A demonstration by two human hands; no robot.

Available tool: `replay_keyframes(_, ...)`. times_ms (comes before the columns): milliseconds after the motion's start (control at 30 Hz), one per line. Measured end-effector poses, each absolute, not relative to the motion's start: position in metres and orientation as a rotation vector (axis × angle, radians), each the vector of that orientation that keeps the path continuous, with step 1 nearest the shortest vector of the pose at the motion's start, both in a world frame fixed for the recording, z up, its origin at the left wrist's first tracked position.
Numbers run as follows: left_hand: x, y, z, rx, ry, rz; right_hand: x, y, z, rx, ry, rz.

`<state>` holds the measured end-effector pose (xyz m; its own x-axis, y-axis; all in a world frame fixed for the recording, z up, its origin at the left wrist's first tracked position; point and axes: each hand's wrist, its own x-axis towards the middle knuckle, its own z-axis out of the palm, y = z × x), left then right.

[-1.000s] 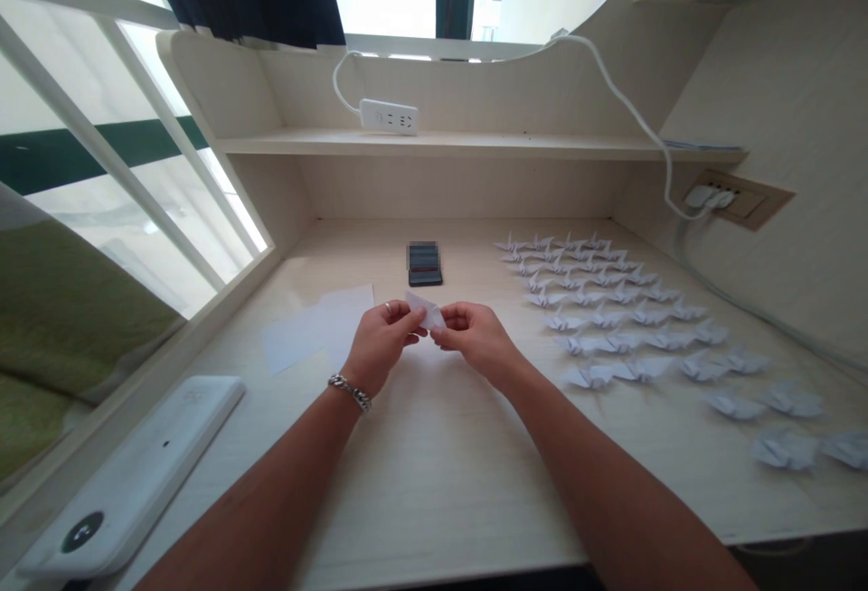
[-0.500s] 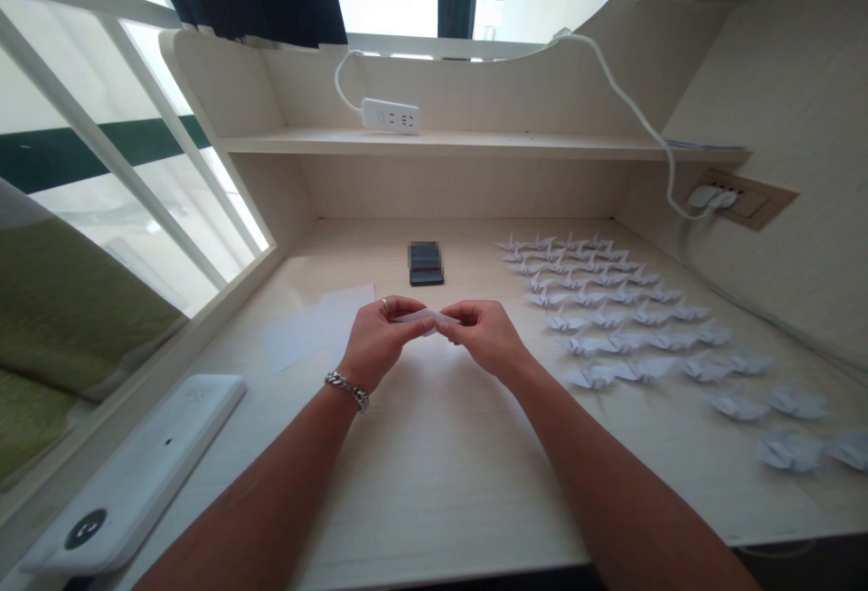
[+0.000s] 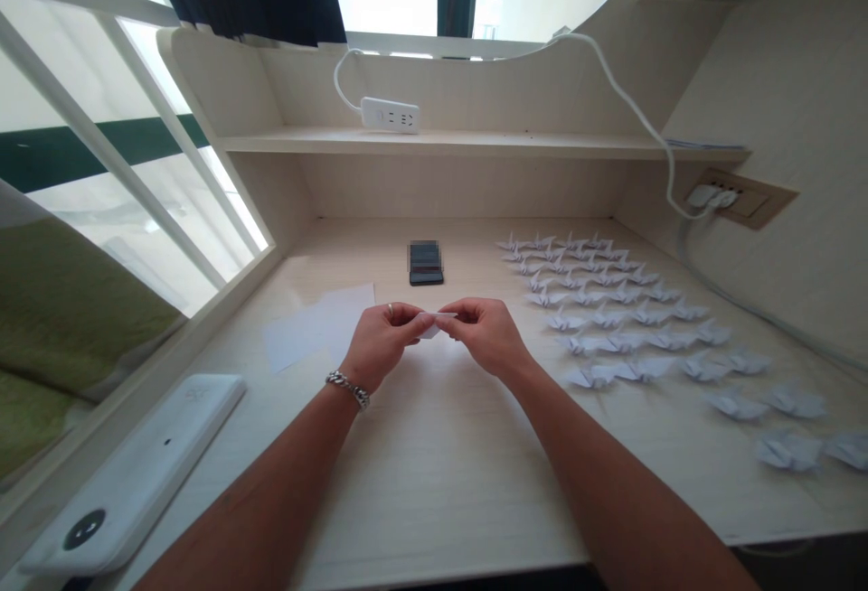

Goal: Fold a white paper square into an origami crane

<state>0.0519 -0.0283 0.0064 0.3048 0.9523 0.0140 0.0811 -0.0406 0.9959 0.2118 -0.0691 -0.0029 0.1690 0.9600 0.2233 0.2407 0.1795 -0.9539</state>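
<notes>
Both hands meet above the middle of the desk [image 3: 434, 483]. My left hand [image 3: 380, 342], with a ring and a metal bracelet, pinches the left end of a small folded piece of white paper [image 3: 434, 324]. My right hand [image 3: 485, 336] pinches its right end. The paper is mostly hidden between the fingertips and is held a little above the desk. Loose white sheets [image 3: 318, 324] lie flat just left of my left hand.
Several folded white paper cranes [image 3: 624, 315] stand in rows on the right of the desk. A dark phone [image 3: 426, 263] lies behind the hands. A white device [image 3: 128, 473] rests at the left front edge. A power strip [image 3: 389, 115] sits on the shelf, its cable running to a wall socket [image 3: 729, 196].
The folded paper, tilted up a second ago, now lies flatter between the fingertips. Both hands have drawn slightly closer together and risen a little.
</notes>
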Motion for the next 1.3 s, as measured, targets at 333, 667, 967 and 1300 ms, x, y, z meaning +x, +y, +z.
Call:
replay_keyframes(333, 0.051, -0.029, 0.008, 1.37, 0.908, 0.966, 0.214, -0.064, -0.005, -1.197, -1.12, 1.024)
replay_keyframes(667, 0.054, -0.03, 0.006, 1.253, 0.841, 0.911, 0.214, -0.063, -0.008, -1.238, -1.163, 0.9)
replay_keyframes(967, 0.055, -0.03, 0.008, 1.44, 0.9, 0.945, 0.205, -0.064, -0.005, -1.162, -0.993, 1.102)
replay_keyframes(1300, 0.058, -0.029, 0.0, 1.193, 0.919, 1.048, 0.201, -0.068, -0.006, -1.172, -1.107, 1.145)
